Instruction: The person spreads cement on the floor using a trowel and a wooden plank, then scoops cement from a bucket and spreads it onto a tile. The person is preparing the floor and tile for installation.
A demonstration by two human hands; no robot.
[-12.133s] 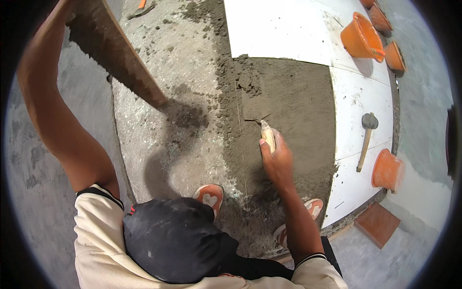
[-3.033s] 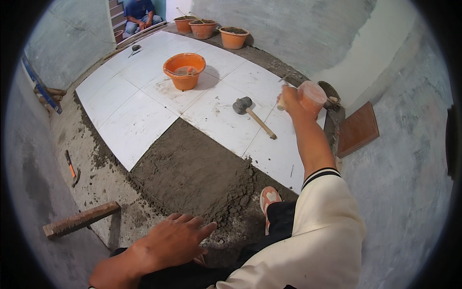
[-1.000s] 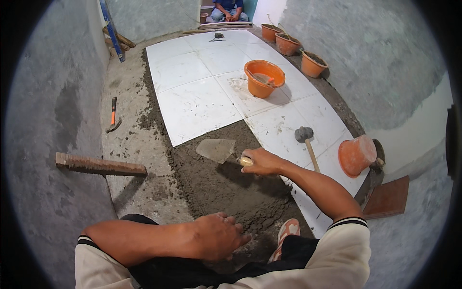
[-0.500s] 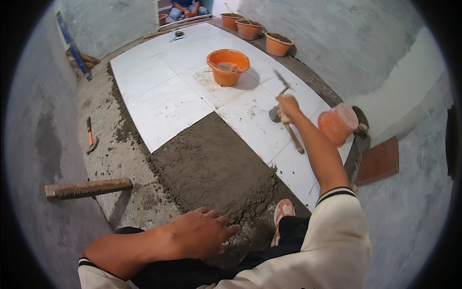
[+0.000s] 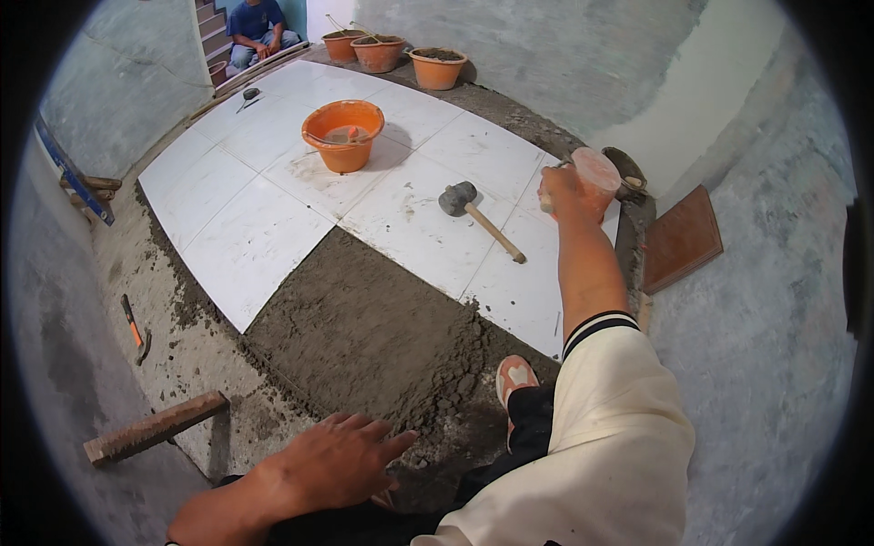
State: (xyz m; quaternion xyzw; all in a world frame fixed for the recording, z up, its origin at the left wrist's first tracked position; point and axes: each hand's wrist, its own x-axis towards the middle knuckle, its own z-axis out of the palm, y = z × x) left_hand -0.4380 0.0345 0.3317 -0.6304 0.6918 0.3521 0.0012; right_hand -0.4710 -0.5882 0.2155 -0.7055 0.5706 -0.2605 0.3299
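Observation:
My right hand (image 5: 561, 186) reaches out over the white tiles (image 5: 428, 238), closed round a trowel (image 5: 564, 164) mostly hidden by the hand. It is right beside an upturned orange bucket (image 5: 601, 178) at the tiles' right edge. A rubber mallet (image 5: 490, 226) with a wooden handle lies on the tiles, left of that hand. Low in front of me, my left hand (image 5: 339, 462) is open and holds nothing, its fingers stretched toward the near edge of the grey mortar bed (image 5: 355, 314). The mortar fills a gap bordered by tiles.
An orange basin (image 5: 344, 162) stands on the tiles. Several mortar-filled buckets (image 5: 437, 69) line the back wall. At left are a hammer (image 5: 135, 329), a wooden beam (image 5: 159, 428) and a blue level (image 5: 75, 175). A brown tile (image 5: 681, 238) leans at right. Someone (image 5: 258, 32) sits beyond the doorway.
My right hand has carried the trowel right, away from the mallet, to the upturned bucket. The view has swung right; my left hand remains low and open.

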